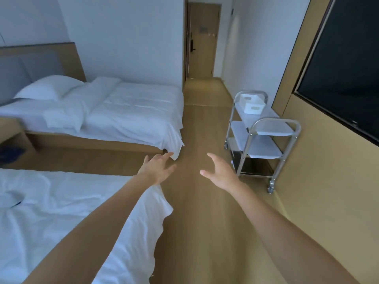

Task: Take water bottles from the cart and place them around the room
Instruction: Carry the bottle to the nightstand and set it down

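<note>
Cart (264, 138), metal-framed with three shelves and castors, stands at right of centre, close against the tan wall panel. Its top shelf carries two white bins (251, 103) at the far end. Water bottles cannot be made out on any shelf. Left hand (158, 169) is extended at centre frame, fingers spread and relaxed, grasping nothing, above the floor near the corner of the near bed (61, 212). Right hand (221, 174) is likewise extended, fingers loose and released, empty, just left of the cart and not touching it. Far bed (123, 107) occupies upper left. Dark screen (348, 68) is mounted at upper right. Door (203, 42) lies at top centre.
</note>
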